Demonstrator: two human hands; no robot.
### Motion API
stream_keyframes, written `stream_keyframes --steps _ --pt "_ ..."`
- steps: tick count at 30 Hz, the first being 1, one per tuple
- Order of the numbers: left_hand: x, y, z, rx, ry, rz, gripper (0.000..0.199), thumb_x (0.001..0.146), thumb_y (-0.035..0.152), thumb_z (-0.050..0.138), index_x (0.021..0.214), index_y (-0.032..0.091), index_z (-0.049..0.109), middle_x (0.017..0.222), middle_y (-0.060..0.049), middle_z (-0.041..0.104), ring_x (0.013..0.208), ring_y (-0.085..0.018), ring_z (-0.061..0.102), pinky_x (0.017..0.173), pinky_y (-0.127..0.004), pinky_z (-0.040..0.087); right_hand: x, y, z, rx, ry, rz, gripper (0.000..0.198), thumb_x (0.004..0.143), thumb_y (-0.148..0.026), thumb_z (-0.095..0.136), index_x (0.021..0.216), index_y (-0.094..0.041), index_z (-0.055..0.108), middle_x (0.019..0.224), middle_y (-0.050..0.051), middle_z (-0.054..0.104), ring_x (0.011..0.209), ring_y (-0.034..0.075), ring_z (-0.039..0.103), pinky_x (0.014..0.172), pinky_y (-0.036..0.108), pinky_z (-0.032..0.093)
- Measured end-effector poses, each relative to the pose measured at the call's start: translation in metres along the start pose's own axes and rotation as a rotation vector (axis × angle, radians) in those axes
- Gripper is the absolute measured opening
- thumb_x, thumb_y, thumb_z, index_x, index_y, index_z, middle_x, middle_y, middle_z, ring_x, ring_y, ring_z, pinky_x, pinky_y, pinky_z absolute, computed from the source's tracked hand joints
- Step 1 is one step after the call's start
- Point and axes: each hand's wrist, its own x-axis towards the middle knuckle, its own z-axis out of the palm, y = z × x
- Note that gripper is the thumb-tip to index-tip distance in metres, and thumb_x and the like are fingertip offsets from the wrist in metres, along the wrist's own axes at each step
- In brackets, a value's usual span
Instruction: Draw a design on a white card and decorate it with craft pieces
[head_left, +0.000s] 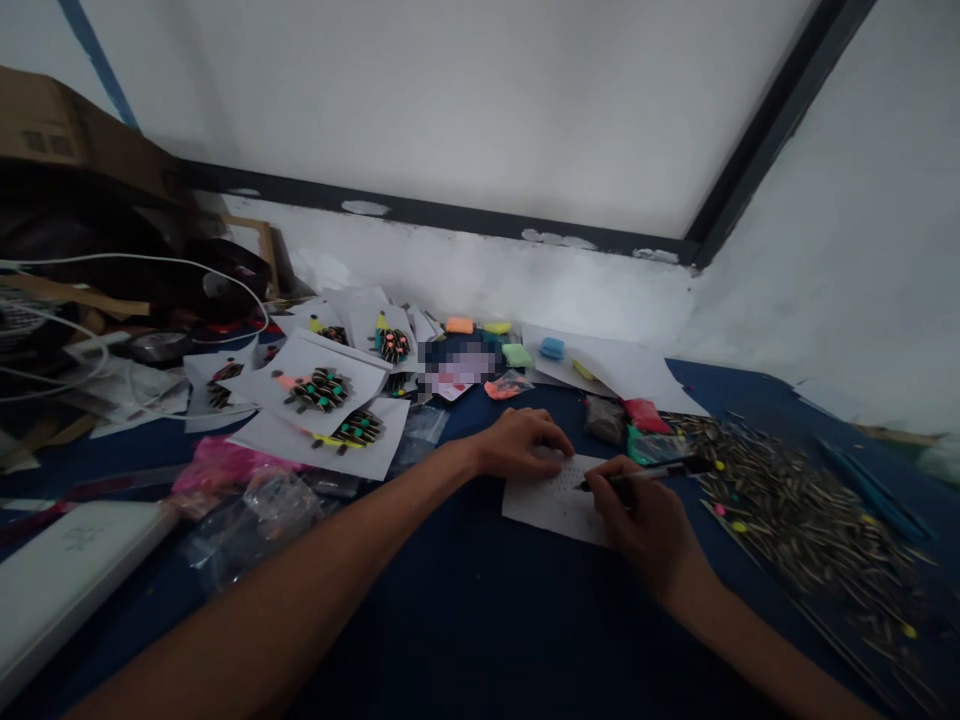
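Observation:
My right hand [645,520] is closed around a dark pen [671,468], its tip on a small white sheet of paper [547,508]. Rows of small marks show on the sheet. My left hand [525,443] lies on the paper's upper left edge, fingers loosely bent and holding nothing. Beyond my right hand are a packet of brown clay [604,419] and a packet of red clay [646,416]. Striped seeds [810,530] lie spread to its right, with a few yellow and pink dots among them.
White sheets with hedgehog figures made of seeds and clay [319,390] overlap at the left. Plastic bags [255,520] and a white box-like device [75,590] lie nearer. More coloured clay [516,355] sits at the back by the wall. A cardboard box [82,130] stands far left.

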Motion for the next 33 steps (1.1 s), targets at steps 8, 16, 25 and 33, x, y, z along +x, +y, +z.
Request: stream_keyframes --steps 8,16,25,33 --pt "0.0006 -0.0014 0.0012 0.006 0.007 0.002 0.028 0.077 0.023 0.062 0.104 0.019 0.069 0.102 -0.006 0.059 0.096 -0.019 0.055 0.087 -0.03 0.042 0.0013 -0.0012 -0.0014 -0.043 0.008 -0.016 0.026 0.084 -0.04 0.042 0.074 -0.021 0.056 0.048 -0.003 0.053 0.041 0.015 0.053 0.042 0.024 0.035" --pt "0.0003 0.0 0.0008 -0.004 0.01 -0.005 0.027 0.078 0.023 0.063 0.103 0.019 0.07 0.102 -0.006 0.06 0.097 -0.018 0.056 0.086 -0.029 0.042 0.0016 0.0024 0.0001 -0.053 -0.021 -0.016 0.026 0.085 -0.04 0.041 0.078 -0.021 0.056 0.05 -0.001 0.056 0.043 0.016 0.055 0.044 0.025 0.035" --pt "0.0005 -0.0015 0.0016 -0.004 0.007 0.004 0.027 0.077 0.022 0.062 0.103 0.019 0.069 0.103 -0.006 0.059 0.096 -0.018 0.056 0.088 -0.031 0.041 0.0018 0.0019 0.0006 -0.057 -0.021 0.004 0.026 0.085 -0.04 0.04 0.078 -0.021 0.056 0.053 0.0 0.059 0.047 0.017 0.059 0.046 0.025 0.038" --pt "0.0005 -0.0009 0.0016 0.009 0.011 -0.005 0.027 0.078 0.023 0.062 0.103 0.021 0.069 0.101 -0.005 0.059 0.098 -0.019 0.055 0.087 -0.031 0.041 0.0015 0.0015 -0.0006 -0.056 -0.026 -0.015 0.027 0.086 -0.04 0.04 0.076 -0.02 0.055 0.052 -0.001 0.057 0.045 0.016 0.056 0.045 0.025 0.036"
